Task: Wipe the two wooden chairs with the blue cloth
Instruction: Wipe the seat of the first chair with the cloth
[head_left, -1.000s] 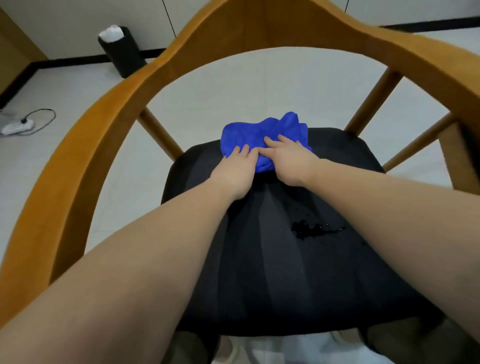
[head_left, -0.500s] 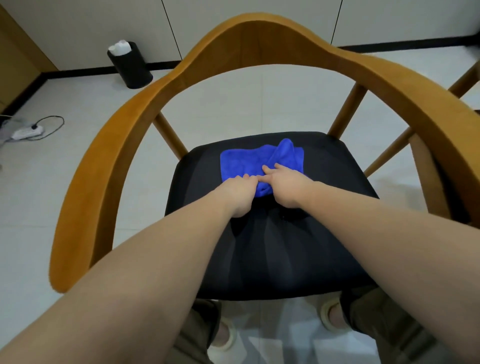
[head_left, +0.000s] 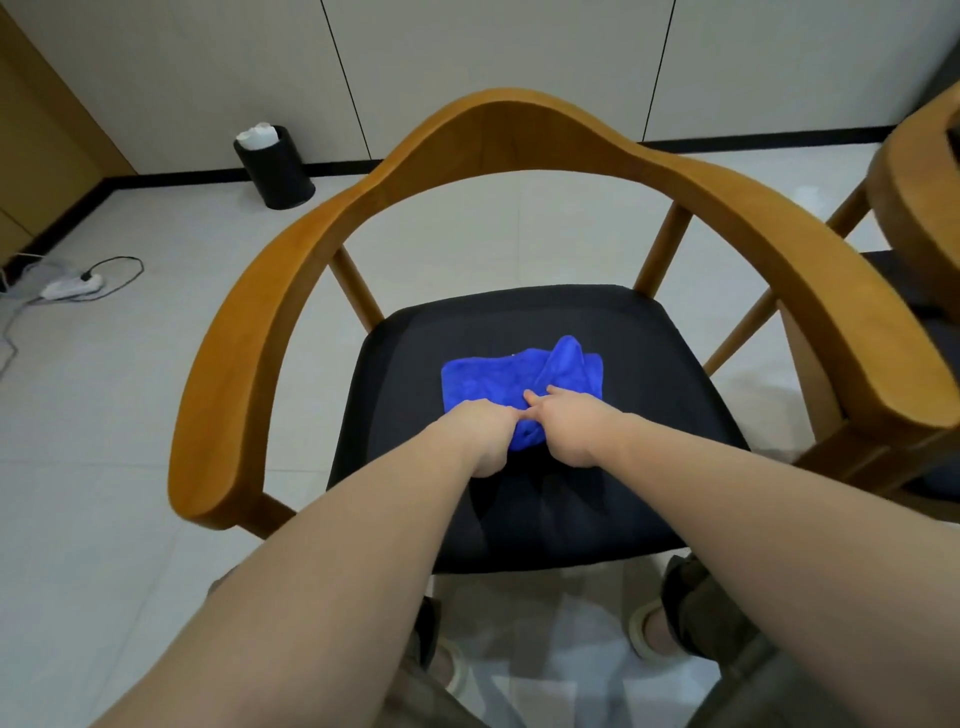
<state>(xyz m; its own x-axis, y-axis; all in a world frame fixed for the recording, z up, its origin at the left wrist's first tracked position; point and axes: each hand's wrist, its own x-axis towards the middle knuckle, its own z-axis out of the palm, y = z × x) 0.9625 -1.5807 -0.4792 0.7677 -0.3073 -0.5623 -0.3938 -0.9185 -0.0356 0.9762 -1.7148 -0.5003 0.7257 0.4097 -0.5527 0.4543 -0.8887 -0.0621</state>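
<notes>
Blue cloth (head_left: 498, 382) now nearer, bunched in left hand (head_left: 480, 436) and right hand (head_left: 576, 431) grip

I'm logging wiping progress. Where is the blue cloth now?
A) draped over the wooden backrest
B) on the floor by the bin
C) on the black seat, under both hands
C: the blue cloth lies on the black seat, with the left hand and right hand on its near edge.

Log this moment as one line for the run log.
left hand: grips blue cloth | right hand: grips it too | cloth: on black seat of wooden chair
</notes>
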